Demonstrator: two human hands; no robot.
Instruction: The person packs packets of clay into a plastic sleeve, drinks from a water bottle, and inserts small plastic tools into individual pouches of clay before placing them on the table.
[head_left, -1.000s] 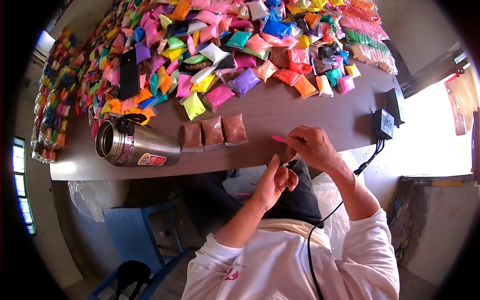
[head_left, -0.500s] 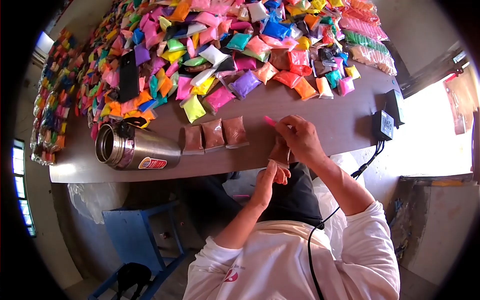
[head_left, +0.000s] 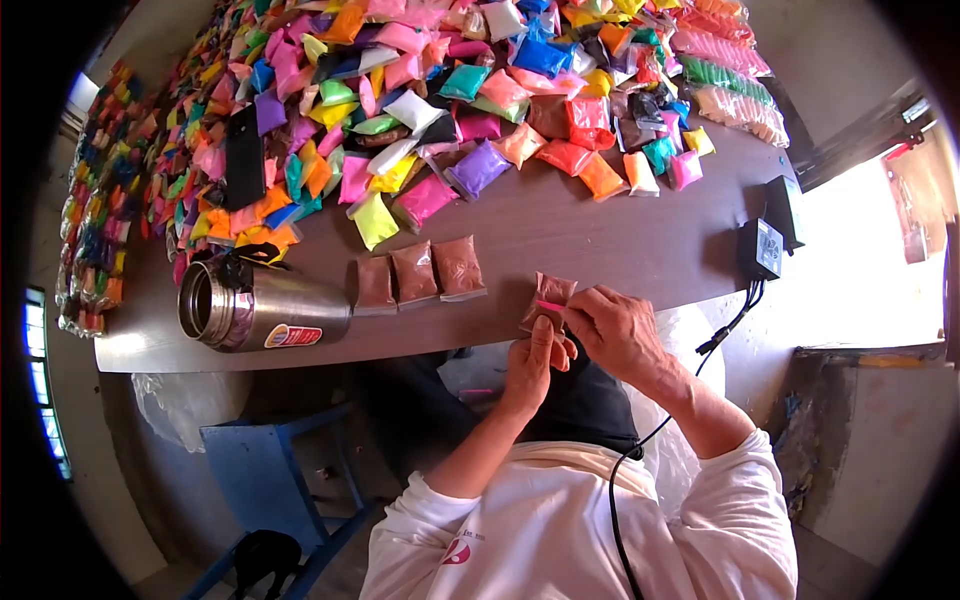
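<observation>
My left hand (head_left: pixel 530 372) is closed on the lower end of a small clear packet filled with brown material (head_left: pixel 553 286), its thumb lying along the front. My right hand (head_left: pixel 622 332) is pinched around a thin bright pink strip (head_left: pixel 547 306), which lies across the packet just above my left thumb. What kind of thing the strip is, I cannot make out. Left of my hands, three similar brown packets (head_left: pixel 414 272) lie in a row on the brown table (head_left: pixel 620 235).
A steel flask (head_left: pixel 290 308) lies on its side near the front edge. Several colourful packets (head_left: pixel 400 110) are heaped along the back, with a black phone (head_left: pixel 244 158) on them. At the right edge sits a black box with cables (head_left: pixel 762 248). A blue chair (head_left: pixel 265 465) stands below left.
My right hand has come down, bringing the pink strip from above the table onto the brown packet. My left hand still holds the packet, now slightly higher. The view has shifted a little.
</observation>
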